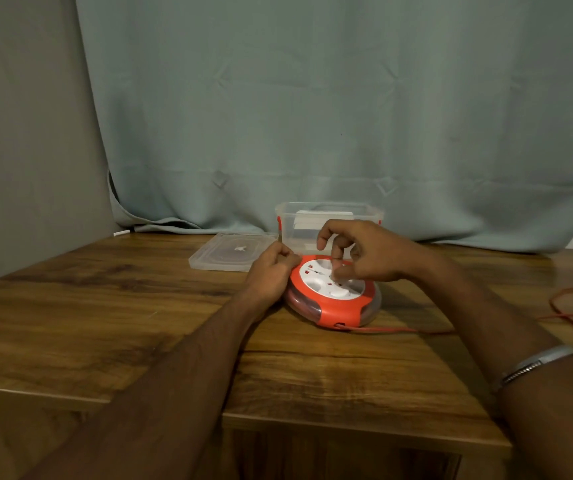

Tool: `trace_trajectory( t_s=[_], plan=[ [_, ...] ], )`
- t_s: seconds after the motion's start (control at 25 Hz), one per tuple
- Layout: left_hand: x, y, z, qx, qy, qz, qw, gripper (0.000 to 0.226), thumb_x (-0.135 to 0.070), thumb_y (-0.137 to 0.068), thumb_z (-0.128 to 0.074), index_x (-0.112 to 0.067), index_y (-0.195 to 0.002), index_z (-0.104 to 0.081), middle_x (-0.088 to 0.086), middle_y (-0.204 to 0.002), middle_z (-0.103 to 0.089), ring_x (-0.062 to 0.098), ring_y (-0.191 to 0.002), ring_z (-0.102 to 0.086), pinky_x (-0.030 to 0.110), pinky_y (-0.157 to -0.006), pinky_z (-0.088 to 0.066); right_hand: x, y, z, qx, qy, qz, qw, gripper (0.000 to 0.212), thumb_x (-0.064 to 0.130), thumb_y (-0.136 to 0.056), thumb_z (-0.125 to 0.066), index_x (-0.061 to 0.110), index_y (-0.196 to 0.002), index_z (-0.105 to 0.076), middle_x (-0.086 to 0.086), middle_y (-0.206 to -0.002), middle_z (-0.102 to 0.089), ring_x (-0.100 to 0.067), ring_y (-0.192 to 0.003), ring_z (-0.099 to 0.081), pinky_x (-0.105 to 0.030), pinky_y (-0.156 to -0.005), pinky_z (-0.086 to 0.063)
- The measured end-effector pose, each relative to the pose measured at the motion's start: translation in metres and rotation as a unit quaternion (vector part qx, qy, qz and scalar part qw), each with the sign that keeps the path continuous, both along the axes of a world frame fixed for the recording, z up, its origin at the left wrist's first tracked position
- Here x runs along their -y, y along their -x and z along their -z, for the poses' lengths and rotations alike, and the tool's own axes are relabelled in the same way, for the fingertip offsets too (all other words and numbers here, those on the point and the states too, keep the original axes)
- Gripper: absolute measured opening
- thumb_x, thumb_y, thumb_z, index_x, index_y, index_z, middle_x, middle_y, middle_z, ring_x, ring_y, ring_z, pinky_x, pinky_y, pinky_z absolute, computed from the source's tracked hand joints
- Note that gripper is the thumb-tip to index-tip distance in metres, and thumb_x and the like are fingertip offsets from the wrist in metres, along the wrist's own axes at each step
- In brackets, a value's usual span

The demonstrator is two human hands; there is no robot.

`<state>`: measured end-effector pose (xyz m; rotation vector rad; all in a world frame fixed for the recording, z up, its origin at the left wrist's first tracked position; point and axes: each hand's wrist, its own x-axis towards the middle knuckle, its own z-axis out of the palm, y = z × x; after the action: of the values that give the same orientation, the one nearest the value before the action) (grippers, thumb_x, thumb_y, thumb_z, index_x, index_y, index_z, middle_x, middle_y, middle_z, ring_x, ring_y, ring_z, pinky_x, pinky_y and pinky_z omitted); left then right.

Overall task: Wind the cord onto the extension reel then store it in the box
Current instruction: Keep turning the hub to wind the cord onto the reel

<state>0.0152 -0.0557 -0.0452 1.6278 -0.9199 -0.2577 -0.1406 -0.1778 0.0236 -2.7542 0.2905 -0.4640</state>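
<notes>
Head view: the right hand (357, 252) is over the reel (333, 292), fingers curled, the tips on its white face as if pinching the winding knob — what exactly it pinches I cannot tell. The left hand (273, 271) is curled against the reel's edge at 9 o'clock and steadies it.

To wind well, I think the left hand should press the reel down firmly while the right turns evenly, so the cord (395, 329) — leaving at 5 o'clock, much of it loose at 3 o'clock — enters without kinks.

Count: one reel, one cord, one box (330, 220) at 12 o'clock, one lid (229, 252) at 10 o'clock, two hands.
</notes>
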Motion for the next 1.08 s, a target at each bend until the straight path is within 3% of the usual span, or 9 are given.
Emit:
trace_trajectory(
  t_s=[0.12, 0.24, 0.28, 0.44, 0.52, 0.72, 0.8, 0.96, 1.08],
  plan=[
    [-0.001, 0.0, 0.0, 0.001, 0.001, 0.011, 1.0, 0.018, -0.03, -0.103, -0.051, -0.017, -0.107, -0.061, 0.004, -0.094, -0.072, 0.016, -0.081, -0.07, 0.026, -0.062, -0.052, 0.007, 0.007, -0.005, -0.047, -0.018, -0.009, 0.999, 0.064, -0.003, -0.075, -0.08, 0.027, -0.126, -0.056, 0.008, -0.109, -0.075, 0.01, -0.078, -0.063, -0.011, -0.06, -0.045],
    [-0.001, 0.0, -0.001, 0.007, 0.0, 0.016, 1.0, 0.016, -0.03, -0.104, -0.05, -0.018, -0.108, -0.06, 0.002, -0.093, -0.071, 0.013, -0.078, -0.069, 0.022, -0.058, -0.049, 0.016, 0.006, -0.003, -0.087, -0.016, -0.004, 0.996, 0.075, 0.001, -0.073, -0.083, 0.032, -0.134, -0.052, 0.016, -0.119, -0.073, -0.006, -0.116, -0.061, -0.021, -0.077, -0.047],
    [-0.001, 0.001, -0.001, 0.01, 0.0, 0.017, 1.0, 0.016, -0.03, -0.104, -0.05, -0.018, -0.108, -0.06, 0.001, -0.093, -0.071, 0.012, -0.078, -0.069, 0.021, -0.057, -0.049, 0.016, 0.007, -0.003, -0.09, -0.017, -0.002, 0.996, 0.077, 0.001, -0.073, -0.083, 0.032, -0.136, -0.05, 0.016, -0.121, -0.073, -0.003, -0.113, -0.062, -0.023, -0.078, -0.047],
    [0.0, -0.001, 0.001, 0.006, 0.005, 0.021, 1.0, 0.017, -0.03, -0.104, -0.05, -0.018, -0.109, -0.061, 0.004, -0.099, -0.071, 0.015, -0.083, -0.069, 0.025, -0.063, -0.051, 0.014, 0.01, -0.003, -0.076, -0.038, -0.004, 0.996, 0.078, 0.003, -0.074, -0.085, 0.031, -0.134, -0.045, 0.006, -0.121, -0.072, 0.012, -0.057, -0.058, -0.025, -0.071, -0.048],
    [0.001, -0.003, 0.001, -0.001, 0.01, 0.019, 1.0, 0.017, -0.03, -0.104, -0.05, -0.019, -0.108, -0.062, 0.004, -0.098, -0.072, 0.015, -0.083, -0.07, 0.025, -0.064, -0.052, 0.011, 0.012, -0.003, -0.077, -0.037, 0.0, 0.996, 0.076, 0.009, -0.074, -0.088, 0.032, -0.132, -0.044, 0.004, -0.119, -0.07, 0.01, -0.059, -0.06, -0.026, -0.07, -0.049],
    [0.001, -0.002, 0.001, -0.011, 0.013, 0.015, 1.0, 0.016, -0.03, -0.105, -0.05, -0.019, -0.108, -0.062, 0.0, -0.093, -0.071, 0.013, -0.08, -0.07, 0.023, -0.061, -0.052, 0.011, 0.008, 0.0, -0.075, -0.023, 0.007, 0.997, 0.07, 0.025, -0.072, -0.092, 0.036, -0.125, -0.048, 0.007, -0.11, -0.07, -0.016, -0.106, -0.065, -0.036, -0.083, -0.056],
    [0.001, -0.003, 0.001, -0.012, 0.012, 0.015, 1.0, 0.018, -0.03, -0.104, -0.05, -0.017, -0.109, -0.062, -0.001, -0.093, -0.071, 0.013, -0.08, -0.07, 0.023, -0.061, -0.052, 0.009, 0.006, 0.001, -0.078, -0.01, 0.005, 0.997, 0.059, 0.027, -0.074, -0.091, 0.032, -0.119, -0.054, 0.003, -0.107, -0.07, -0.015, -0.105, -0.064, -0.032, -0.079, -0.054],
    [0.001, -0.004, 0.002, -0.006, 0.014, 0.014, 1.0, 0.017, -0.029, -0.104, -0.05, -0.018, -0.107, -0.063, -0.001, -0.094, -0.07, 0.013, -0.082, -0.069, 0.024, -0.065, -0.053, 0.008, 0.003, 0.004, -0.07, 0.009, -0.003, 0.998, 0.035, 0.03, -0.072, -0.091, 0.024, -0.097, -0.068, -0.008, -0.096, -0.072, -0.026, -0.091, -0.069, -0.049, -0.081, -0.057],
    [0.002, -0.004, 0.003, -0.011, 0.027, 0.018, 0.999, 0.015, -0.027, -0.103, -0.052, -0.017, -0.103, -0.064, 0.001, -0.093, -0.07, 0.014, -0.083, -0.068, 0.026, -0.069, -0.054, 0.009, 0.001, 0.007, -0.059, 0.019, -0.003, 0.998, 0.029, 0.034, -0.068, -0.091, 0.021, -0.081, -0.068, -0.01, -0.084, -0.072, -0.026, -0.076, -0.066, -0.049, -0.074, -0.056]
  ],
)
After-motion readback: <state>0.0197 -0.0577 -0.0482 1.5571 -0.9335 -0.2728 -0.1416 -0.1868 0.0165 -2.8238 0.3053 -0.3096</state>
